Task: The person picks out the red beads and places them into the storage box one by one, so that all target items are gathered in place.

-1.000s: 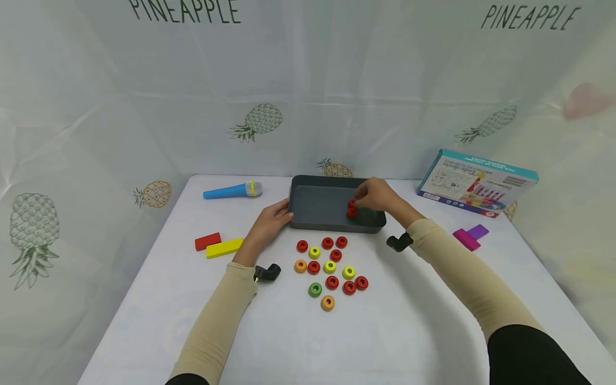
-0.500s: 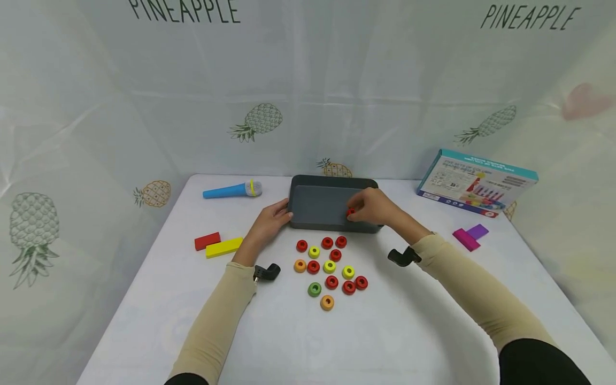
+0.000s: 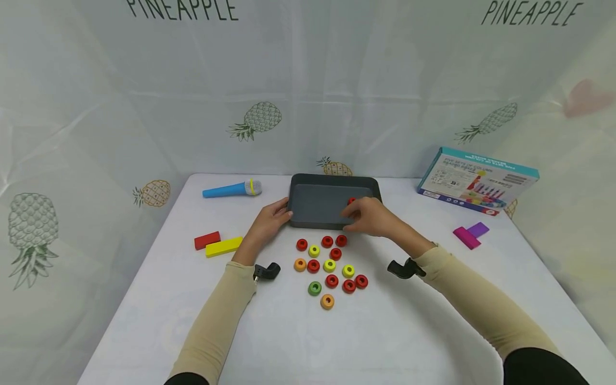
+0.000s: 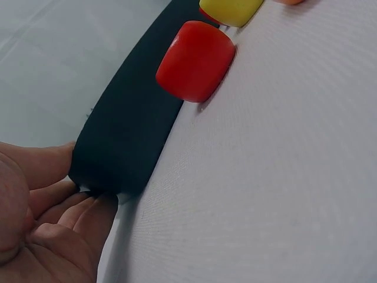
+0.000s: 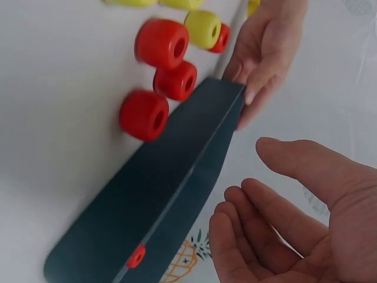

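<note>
My left hand [image 3: 266, 225] holds the left end of a shallow dark grey tray [image 3: 315, 223], thumb and fingers at its edge; the left wrist view shows the fingers [image 4: 88, 227] against the end wall. Over the tray's front right edge, my right hand [image 3: 372, 218] hovers with nothing in it. In the right wrist view, its thumb [image 5: 294, 158] and fingers stand apart. A red bead [image 3: 352, 200] lies inside the tray, partly covered by the right hand. Several red beads [image 3: 327, 241], along with yellow [image 3: 329, 266], orange [image 3: 327, 301] and green beads [image 3: 315, 288], are scattered in front.
A toy microphone [image 3: 232, 190] lies back left, above red [image 3: 207, 240] and yellow blocks [image 3: 224, 247]. On the right are magenta [image 3: 466, 238] and purple pieces [image 3: 478, 230], below a picture box [image 3: 476, 182]. A pineapple-print sheet [image 3: 308, 80] hangs behind.
The right hand has let go of a red bead inside the tray and moved towards the tray's front edge. The left hand has stayed at the tray's left end.
</note>
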Tool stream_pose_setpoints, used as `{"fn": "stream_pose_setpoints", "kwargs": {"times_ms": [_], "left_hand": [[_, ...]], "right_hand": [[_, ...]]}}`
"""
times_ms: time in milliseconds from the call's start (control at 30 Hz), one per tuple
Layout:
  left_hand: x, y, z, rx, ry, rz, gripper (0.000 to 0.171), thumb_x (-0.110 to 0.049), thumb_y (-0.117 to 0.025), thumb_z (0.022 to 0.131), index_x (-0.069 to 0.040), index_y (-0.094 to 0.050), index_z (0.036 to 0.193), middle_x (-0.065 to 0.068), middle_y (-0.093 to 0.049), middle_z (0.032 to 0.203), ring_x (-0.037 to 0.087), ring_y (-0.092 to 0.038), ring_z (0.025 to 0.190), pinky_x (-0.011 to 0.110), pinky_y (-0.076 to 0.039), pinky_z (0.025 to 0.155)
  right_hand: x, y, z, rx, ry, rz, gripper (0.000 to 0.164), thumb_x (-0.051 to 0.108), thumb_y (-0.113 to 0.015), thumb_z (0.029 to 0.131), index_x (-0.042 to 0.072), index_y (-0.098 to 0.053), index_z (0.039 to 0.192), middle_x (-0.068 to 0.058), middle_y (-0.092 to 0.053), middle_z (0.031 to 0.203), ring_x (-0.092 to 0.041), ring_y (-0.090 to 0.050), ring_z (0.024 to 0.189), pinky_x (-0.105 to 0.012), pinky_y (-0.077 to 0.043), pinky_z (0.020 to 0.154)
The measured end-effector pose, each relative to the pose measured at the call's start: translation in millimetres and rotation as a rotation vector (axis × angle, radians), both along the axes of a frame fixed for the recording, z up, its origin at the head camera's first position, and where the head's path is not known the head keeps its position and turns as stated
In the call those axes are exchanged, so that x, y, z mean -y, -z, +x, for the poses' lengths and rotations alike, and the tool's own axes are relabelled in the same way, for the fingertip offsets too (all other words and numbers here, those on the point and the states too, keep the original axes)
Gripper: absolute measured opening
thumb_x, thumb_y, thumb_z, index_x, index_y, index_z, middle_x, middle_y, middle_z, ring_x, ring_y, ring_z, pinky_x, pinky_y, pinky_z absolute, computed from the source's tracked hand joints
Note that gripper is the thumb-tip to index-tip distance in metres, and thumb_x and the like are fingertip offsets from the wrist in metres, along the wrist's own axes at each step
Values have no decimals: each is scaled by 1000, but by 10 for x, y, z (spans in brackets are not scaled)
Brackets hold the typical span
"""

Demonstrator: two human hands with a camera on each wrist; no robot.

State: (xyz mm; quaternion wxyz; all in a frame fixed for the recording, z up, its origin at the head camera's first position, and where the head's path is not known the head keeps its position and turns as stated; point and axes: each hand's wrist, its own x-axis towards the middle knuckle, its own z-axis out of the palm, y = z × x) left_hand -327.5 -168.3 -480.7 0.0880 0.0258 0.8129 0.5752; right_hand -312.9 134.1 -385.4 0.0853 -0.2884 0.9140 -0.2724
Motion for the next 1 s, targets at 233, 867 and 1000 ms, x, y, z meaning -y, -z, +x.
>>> {"fn": "stream_pose_setpoints", "kwargs": {"times_ms": [233,867,1000], "left_hand": [[1,-3,-7,8,-6,-2,61,-27,-60,103,-21,-36,159,1,-37,164,18,-42,148,36,-38,121],[-12,7,-21,17,-5,-10,61,-28,-60,103,-23,-36,158,1,-38,164,18,-42,147,36,-38,121],[-12,1,-18,20,-7,1,61,-27,-60,102,-22,-36,158,1,-38,163,17,-43,147,36,-38,121]], "right_hand": [[54,99,130,19,-29,-14,32,12,-83,82,0,-76,110,-14,-76,110,-27,-71,100,-40,-62,88],[127,442,337,129,-28,-39,26,12,-83,83,5,-78,108,-7,-75,106,-20,-69,95,-30,-62,83],[141,473,346,122,-23,-35,26,12,-83,83,6,-78,108,-6,-75,105,-15,-68,92,-29,-62,83]]}}
